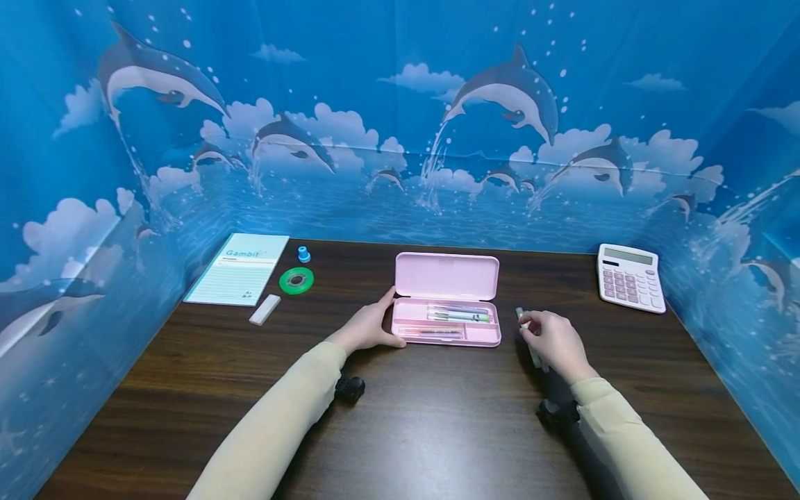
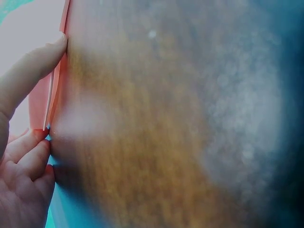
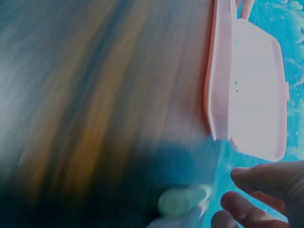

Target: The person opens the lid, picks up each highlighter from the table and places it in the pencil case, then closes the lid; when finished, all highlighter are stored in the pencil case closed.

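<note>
A pink pencil case [image 1: 446, 342] stands with its lid up on the dark wooden table, several pens [image 1: 459, 314] lying in its compartments. My left hand [image 1: 370, 326] holds the case by its left end, thumb at the front corner and fingers toward the back; in the left wrist view the thumb [image 2: 33, 66] presses along the pink edge. To the right of the case, my right hand [image 1: 553, 340] hovers over a slim pale green object [image 1: 536, 359], whose kind is unclear. Seen from the right wrist, the fingertips [image 3: 232, 202] are beside that blurred object, with a gap between thumb and fingers.
At the back left lie a pale notebook [image 1: 240, 271], a green tape roll [image 1: 296, 280], a small blue item [image 1: 303, 254] and a white eraser-like block [image 1: 265, 310]. A white calculator [image 1: 631, 278] is at the back right. A dolphin-print curtain [image 1: 375, 201] surrounds the table.
</note>
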The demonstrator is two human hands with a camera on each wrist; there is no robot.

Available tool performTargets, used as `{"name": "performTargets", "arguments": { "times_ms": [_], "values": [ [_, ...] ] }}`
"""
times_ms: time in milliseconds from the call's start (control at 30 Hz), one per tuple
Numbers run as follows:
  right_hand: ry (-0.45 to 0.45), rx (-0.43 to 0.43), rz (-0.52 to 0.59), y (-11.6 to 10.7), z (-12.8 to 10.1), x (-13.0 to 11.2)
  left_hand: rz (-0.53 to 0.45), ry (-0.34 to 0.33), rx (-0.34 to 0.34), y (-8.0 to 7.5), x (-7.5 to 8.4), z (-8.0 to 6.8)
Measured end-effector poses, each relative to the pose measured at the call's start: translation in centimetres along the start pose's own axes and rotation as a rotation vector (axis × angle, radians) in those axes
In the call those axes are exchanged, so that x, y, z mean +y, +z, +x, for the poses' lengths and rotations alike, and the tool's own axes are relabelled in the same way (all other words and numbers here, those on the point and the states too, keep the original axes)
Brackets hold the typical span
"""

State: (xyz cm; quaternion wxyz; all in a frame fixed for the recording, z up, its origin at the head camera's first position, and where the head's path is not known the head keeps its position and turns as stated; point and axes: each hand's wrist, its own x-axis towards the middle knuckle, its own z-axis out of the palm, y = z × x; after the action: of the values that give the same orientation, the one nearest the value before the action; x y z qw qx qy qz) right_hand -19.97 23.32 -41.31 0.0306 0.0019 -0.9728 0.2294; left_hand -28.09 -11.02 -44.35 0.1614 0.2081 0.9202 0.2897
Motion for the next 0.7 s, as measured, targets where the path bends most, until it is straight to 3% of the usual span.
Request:
{"name": "performTargets", "arguments": {
  "times_ms": [233,700],
  "values": [
    [0.068,-0.054,-0.029,-0.4,-0.6,1.4,0.011,0.002,-0.009,-0.1,0.0,0.0],
    [0.05,-0.03,0.002,-0.4,-1.2,2.3,0.001,0.005,-0.007,-0.1,0.2,-0.1]
  ]
}}
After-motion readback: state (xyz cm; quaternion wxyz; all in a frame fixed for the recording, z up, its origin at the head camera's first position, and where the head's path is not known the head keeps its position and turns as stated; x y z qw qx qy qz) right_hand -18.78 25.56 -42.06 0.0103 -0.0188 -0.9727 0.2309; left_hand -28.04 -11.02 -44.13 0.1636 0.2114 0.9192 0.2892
